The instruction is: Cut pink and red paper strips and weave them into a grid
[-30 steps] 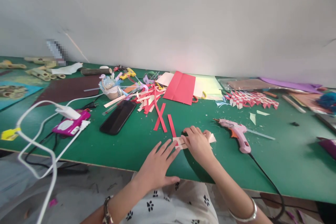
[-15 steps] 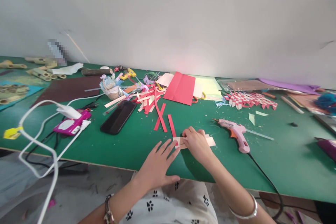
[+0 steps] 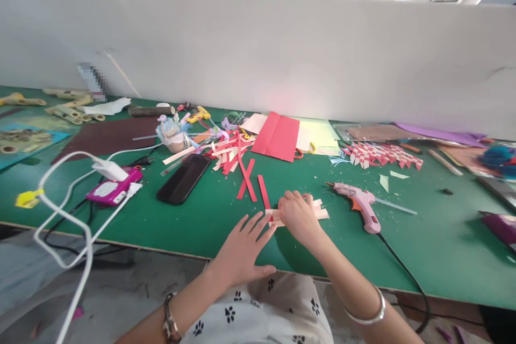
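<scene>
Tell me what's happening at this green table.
A person's left hand and right hand are on some pale paper strips, with a red strip reaching them. The pink glue gun lies to the right, the phone to the left, both untouched.

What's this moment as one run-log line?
left hand: spread, fingertips at pale strips | right hand: over pale strips | glue gun: lying on table

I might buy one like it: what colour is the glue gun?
Pink, with an orange trigger; the head view shows it.
</scene>
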Motion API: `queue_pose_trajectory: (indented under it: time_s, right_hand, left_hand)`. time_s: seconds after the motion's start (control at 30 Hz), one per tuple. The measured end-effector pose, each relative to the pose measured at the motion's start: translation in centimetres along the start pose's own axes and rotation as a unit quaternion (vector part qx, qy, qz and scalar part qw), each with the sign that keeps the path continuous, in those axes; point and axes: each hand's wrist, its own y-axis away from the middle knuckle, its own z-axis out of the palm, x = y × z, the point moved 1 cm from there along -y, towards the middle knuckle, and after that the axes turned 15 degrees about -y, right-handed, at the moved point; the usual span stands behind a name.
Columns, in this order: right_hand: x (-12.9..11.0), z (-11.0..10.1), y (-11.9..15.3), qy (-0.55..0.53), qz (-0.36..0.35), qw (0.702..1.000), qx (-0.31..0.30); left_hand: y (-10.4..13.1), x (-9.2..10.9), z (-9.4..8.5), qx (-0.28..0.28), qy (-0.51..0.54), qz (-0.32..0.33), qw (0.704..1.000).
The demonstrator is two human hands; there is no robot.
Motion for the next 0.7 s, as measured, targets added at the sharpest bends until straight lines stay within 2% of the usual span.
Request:
queue_pose_trajectory:
  time_s: [0.2, 0.47, 0.7]
  right_hand:
    - [-0.11, 0.56, 0.33, 0.001, 0.001, 1.0, 0.02]
    - [-0.49, 0.35, 0.39, 0.01, -0.077, 0.997, 0.016]
    - [-0.56, 0.6, 0.0, -0.016, -0.05, 0.999, 0.001]
  left_hand:
    - [-0.04, 0.03, -0.28, -0.001, 0.003, 0.002, 1.0]
    - [-0.13, 0.05, -0.38, 0.015, -0.001, 0.0, 1.0]
    - [-0.03, 0.08, -0.18, 0.012, 0.002, 0.001, 1.0]
